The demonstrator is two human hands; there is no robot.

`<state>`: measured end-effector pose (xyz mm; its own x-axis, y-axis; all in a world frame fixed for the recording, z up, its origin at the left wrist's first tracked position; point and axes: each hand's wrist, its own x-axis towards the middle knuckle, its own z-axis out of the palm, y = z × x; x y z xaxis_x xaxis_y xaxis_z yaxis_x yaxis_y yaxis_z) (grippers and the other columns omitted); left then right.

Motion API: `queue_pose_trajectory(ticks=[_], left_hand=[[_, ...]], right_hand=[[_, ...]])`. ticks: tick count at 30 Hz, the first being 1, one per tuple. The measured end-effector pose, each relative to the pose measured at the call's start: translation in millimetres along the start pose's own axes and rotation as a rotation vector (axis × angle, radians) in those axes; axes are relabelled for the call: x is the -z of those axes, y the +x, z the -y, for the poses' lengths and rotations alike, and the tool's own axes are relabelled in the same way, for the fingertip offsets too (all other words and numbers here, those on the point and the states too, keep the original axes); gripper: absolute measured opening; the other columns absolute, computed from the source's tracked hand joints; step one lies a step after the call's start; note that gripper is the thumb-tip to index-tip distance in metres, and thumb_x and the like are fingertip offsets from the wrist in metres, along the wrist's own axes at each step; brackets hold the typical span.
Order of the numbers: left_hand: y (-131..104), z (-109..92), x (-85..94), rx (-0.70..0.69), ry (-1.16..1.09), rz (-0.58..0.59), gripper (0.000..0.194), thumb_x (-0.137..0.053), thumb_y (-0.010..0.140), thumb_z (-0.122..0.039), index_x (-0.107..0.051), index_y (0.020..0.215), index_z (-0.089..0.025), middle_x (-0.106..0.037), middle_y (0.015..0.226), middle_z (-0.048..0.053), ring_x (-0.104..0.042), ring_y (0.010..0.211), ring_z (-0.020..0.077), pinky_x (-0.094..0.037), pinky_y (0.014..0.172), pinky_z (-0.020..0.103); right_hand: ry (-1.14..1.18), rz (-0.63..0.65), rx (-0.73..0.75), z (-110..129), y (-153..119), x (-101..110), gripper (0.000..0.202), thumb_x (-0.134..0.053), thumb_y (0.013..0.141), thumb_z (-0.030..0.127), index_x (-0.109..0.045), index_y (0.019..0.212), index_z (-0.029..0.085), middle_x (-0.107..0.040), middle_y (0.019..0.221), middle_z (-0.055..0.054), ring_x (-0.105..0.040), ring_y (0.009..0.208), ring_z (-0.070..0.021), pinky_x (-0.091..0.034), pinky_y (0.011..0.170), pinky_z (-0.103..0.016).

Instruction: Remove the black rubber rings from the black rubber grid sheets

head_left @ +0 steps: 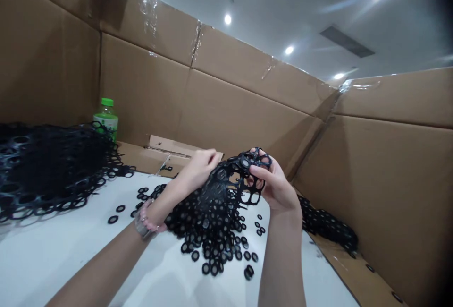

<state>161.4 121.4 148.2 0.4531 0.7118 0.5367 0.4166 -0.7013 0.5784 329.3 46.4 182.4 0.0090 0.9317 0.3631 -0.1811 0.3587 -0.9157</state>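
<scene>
Between my two hands stretches a black rubbery sheet (231, 174) full of round holes, with some rings still seated in it. My right hand (278, 184) pinches its right end, thumb in front near a ring (245, 163). On the sheet's left side my left hand (198, 167) is closed, fingertips turned away from view, so its exact grip is hidden. Below the sheet lies a heap of small black rings (212, 231) on the white table (159, 269). A pink bracelet and a clear band circle my left wrist.
A large pile of black holed sheets (53, 170) fills the left side, with a green-capped bottle (106, 118) behind it. Cardboard walls (226, 99) enclose the table. Along the right wall lies a black bundle (329, 226). Loose rings (113, 219) are scattered about.
</scene>
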Motion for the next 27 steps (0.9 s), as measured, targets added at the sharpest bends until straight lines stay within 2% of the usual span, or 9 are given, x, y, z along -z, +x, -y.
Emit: queue_pose_trajectory(ticks=[2,3,7,12,18,20,22,24,27], left_hand=[[-2,-17,14.8,-0.084,-0.060,-0.268,0.034,-0.028,0.089,-0.032,-0.039,0.060,-0.017,-0.036,0.055,-0.004,-0.035,0.053,0.0097,-0.029,0.051,0.023],[-4,-25,20.4,-0.145,-0.066,-0.297,0.035,-0.030,0.089,-0.033,-0.035,0.059,-0.017,-0.032,0.053,-0.005,-0.031,0.051,0.0086,-0.026,0.049,0.022],[-17,-45,29.3,-0.296,-0.031,-0.045,0.034,-0.049,0.081,-0.039,-0.036,0.059,-0.017,-0.035,0.052,-0.007,-0.030,0.048,0.0068,-0.023,0.047,0.021],[-19,-50,20.3,-0.289,-0.175,0.171,0.030,-0.037,0.087,-0.033,-0.046,0.065,-0.015,-0.044,0.060,-0.003,-0.038,0.055,0.0085,-0.029,0.052,0.021],[-2,-27,20.1,-0.094,-0.619,-0.027,0.030,-0.034,0.085,-0.031,-0.032,0.057,-0.018,-0.029,0.053,-0.006,-0.026,0.044,0.0065,-0.022,0.042,0.019],[4,-10,27.1,-0.044,-0.575,-0.147,0.029,-0.034,0.083,-0.029,-0.028,0.057,-0.019,-0.026,0.052,-0.006,-0.024,0.044,0.0067,-0.021,0.042,0.019],[7,6,30.4,-0.025,-0.351,-0.218,0.028,-0.034,0.082,-0.028,-0.029,0.056,-0.018,-0.028,0.051,-0.006,-0.027,0.046,0.0077,-0.022,0.044,0.020],[8,18,24.2,-0.022,-0.057,-0.094,0.028,-0.034,0.081,-0.026,-0.034,0.054,-0.017,-0.036,0.051,-0.004,-0.034,0.049,0.0091,-0.025,0.047,0.021],[6,29,-2.2,0.087,0.288,0.332,0.023,-0.040,0.077,-0.024,-0.046,0.056,-0.017,-0.053,0.058,0.000,-0.044,0.051,0.0115,-0.030,0.049,0.023]], right_hand=[[-0.039,0.027,0.001,0,1,-3,0.032,-0.073,0.056,0.020,-0.058,0.084,0.020,-0.055,0.067,0.004,-0.047,0.049,-0.0081,-0.042,0.045,-0.021],[-0.060,0.033,0.006,0,1,-4,0.031,-0.073,0.056,0.020,-0.058,0.083,0.020,-0.055,0.066,0.004,-0.048,0.050,-0.0081,-0.042,0.047,-0.021],[-0.151,0.024,0.048,1,-2,-10,0.030,-0.073,0.055,0.016,-0.057,0.080,0.021,-0.055,0.068,0.003,-0.050,0.055,-0.0094,-0.044,0.050,-0.021],[-0.146,-0.033,0.070,2,-9,-24,0.031,-0.066,0.055,0.011,-0.058,0.082,0.023,-0.054,0.068,0.004,-0.047,0.054,-0.0091,-0.042,0.046,-0.020],[0.037,-0.216,0.082,13,-13,-22,0.033,-0.057,0.051,0.013,-0.058,0.083,0.022,-0.053,0.064,0.005,-0.040,0.042,-0.0059,-0.029,0.036,-0.018],[0.122,-0.275,0.137,19,-13,-12,0.030,-0.052,0.049,0.016,-0.059,0.078,0.021,-0.055,0.064,0.003,-0.046,0.047,-0.0087,-0.033,0.039,-0.020],[0.198,-0.288,0.175,23,-13,-5,0.027,-0.051,0.049,0.019,-0.060,0.074,0.021,-0.057,0.065,0.002,-0.051,0.051,-0.0111,-0.039,0.044,-0.023],[0.245,-0.250,0.168,23,-14,-2,0.024,-0.053,0.052,0.021,-0.061,0.075,0.021,-0.058,0.063,0.003,-0.051,0.051,-0.0105,-0.041,0.047,-0.023],[0.253,-0.166,0.111,17,-17,-5,0.026,-0.059,0.058,0.021,-0.061,0.084,0.023,-0.059,0.065,0.004,-0.054,0.051,-0.0104,-0.045,0.053,-0.024]])
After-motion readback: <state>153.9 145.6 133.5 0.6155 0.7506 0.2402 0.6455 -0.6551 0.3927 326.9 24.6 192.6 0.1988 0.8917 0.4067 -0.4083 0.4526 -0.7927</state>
